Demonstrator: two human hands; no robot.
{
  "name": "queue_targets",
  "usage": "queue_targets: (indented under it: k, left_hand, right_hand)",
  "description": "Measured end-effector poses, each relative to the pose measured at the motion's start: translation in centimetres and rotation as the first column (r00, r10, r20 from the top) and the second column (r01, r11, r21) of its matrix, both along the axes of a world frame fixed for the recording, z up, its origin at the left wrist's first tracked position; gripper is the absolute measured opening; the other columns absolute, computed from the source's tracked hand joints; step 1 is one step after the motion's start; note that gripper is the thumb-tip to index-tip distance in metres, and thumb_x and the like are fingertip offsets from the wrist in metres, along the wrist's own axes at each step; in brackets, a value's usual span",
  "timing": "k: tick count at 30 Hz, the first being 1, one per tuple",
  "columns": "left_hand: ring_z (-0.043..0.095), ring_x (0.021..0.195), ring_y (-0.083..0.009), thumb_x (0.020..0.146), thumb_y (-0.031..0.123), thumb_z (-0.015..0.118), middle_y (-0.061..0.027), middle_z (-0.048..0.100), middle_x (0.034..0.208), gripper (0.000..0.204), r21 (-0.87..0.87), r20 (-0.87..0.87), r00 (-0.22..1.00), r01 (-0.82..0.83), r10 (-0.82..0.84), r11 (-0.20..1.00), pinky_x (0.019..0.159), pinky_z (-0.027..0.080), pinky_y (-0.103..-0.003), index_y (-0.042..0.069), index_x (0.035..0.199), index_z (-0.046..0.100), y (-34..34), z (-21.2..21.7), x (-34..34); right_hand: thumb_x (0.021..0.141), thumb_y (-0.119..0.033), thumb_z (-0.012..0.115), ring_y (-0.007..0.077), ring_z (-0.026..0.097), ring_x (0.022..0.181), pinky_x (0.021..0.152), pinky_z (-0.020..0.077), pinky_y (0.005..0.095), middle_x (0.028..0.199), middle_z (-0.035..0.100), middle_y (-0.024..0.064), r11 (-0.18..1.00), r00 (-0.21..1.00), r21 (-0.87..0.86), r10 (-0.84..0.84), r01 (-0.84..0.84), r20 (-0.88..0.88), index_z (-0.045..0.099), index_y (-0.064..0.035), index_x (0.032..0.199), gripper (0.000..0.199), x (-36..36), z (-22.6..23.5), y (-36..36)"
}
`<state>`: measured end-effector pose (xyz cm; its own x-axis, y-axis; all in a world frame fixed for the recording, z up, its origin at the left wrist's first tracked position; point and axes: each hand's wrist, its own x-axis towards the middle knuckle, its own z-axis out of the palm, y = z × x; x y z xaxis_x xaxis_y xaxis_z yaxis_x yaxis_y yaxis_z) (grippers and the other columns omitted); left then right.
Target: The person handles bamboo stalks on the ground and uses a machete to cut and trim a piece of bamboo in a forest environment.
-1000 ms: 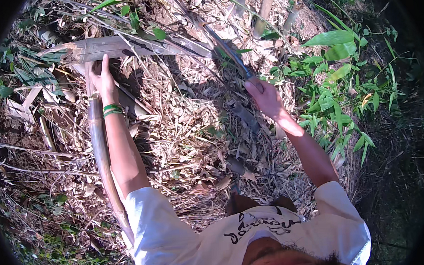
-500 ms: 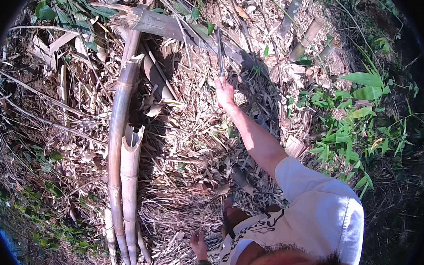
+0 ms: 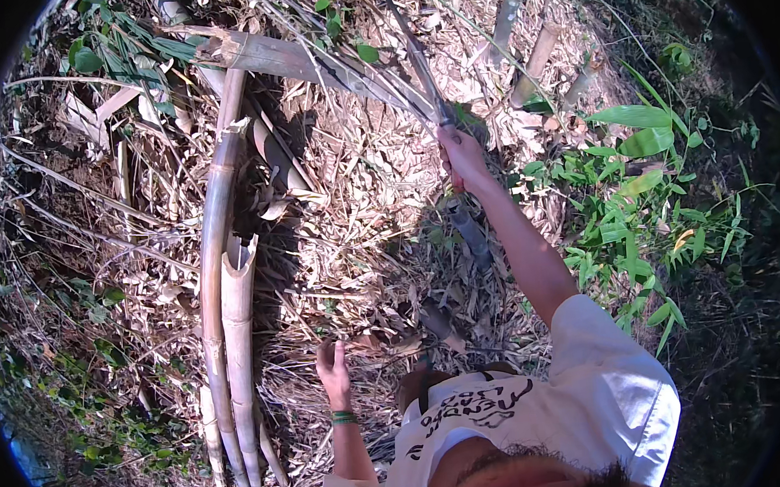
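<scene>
Head view: right hand (image 3: 463, 160) is gripping a long knife (image 3: 419, 59), fingers wrapped around its handle, blade pointing ahead. Left hand (image 3: 334, 377) is hanging empty, loosely spread. 2 bamboo poles (image 3: 238, 320) are lying leftward.

Sunlight bleaches the leaf litter (image 3: 351, 188) near the centre and whitens the shirt (image 3: 565, 411) at five o'clock, while deep shade swallows the undergrowth (image 3: 738, 311) at three. Black fisheye vignetting rounds the edges, fringed blue at eight.
</scene>
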<state>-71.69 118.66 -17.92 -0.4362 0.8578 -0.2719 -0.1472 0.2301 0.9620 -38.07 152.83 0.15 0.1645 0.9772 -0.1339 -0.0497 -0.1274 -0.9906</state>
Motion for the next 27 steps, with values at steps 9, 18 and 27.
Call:
queue_targets:
  k: [9, 18, 27]
  left_hand:
    - [0.044, 0.137, -0.0302, 0.086, 0.049, 0.078, -0.0242, 0.036, 0.154, 0.107, 0.375, -0.231, 0.972, 0.126, -0.039, 0.918, 0.118, 0.032, -0.04, -0.003, 0.157, 0.017, 31.6, 16.8, 6.1]
    - [0.05, 0.134, -0.0333, 0.088, 0.038, 0.079, -0.0284, 0.047, 0.147, 0.104, 0.392, -0.189, 0.982, 0.104, -0.031, 0.914, 0.112, 0.04, -0.043, 0.008, 0.161, 0.011, 29.2, 9.6, 14.2]
    - [0.066, 0.083, -0.0154, 0.092, 0.02, 0.076, -0.0146, 0.073, 0.098, 0.052, -0.331, -0.197, 0.977, 0.011, -0.081, 0.944, 0.074, 0.052, -0.029, -0.006, 0.13, 0.054, -14.2, -16.1, 3.6]
  right_hand:
    - [0.099, -0.038, 0.067, 0.009, 0.047, 0.045, 0.041, 0.0369, 0.0256, 0.06, 0.05, -0.0021, 0.99, 0.988, 0.091, -0.095, 0.107, -0.125, 0.053, -0.0097, 0.087, 0.034, 2.4, -4.8, -9.2]
    - [0.103, -0.03, 0.063, 0.0047, 0.045, 0.044, 0.039, 0.0371, 0.0219, 0.061, 0.05, -0.0045, 0.982, 0.948, 0.05, -0.16, 0.18, -0.274, 0.051, -0.0111, 0.085, 0.029, 0.4, -12.6, -8.7]
    - [0.104, -0.054, 0.048, 0.0147, 0.047, 0.053, 0.05, 0.0414, 0.0296, 0.065, 0.047, 0.0048, 0.239, 0.874, 0.876, 0.158, 0.418, -0.46, 0.048, -0.0029, 0.094, 0.052, -5.3, 12.1, -1.6]
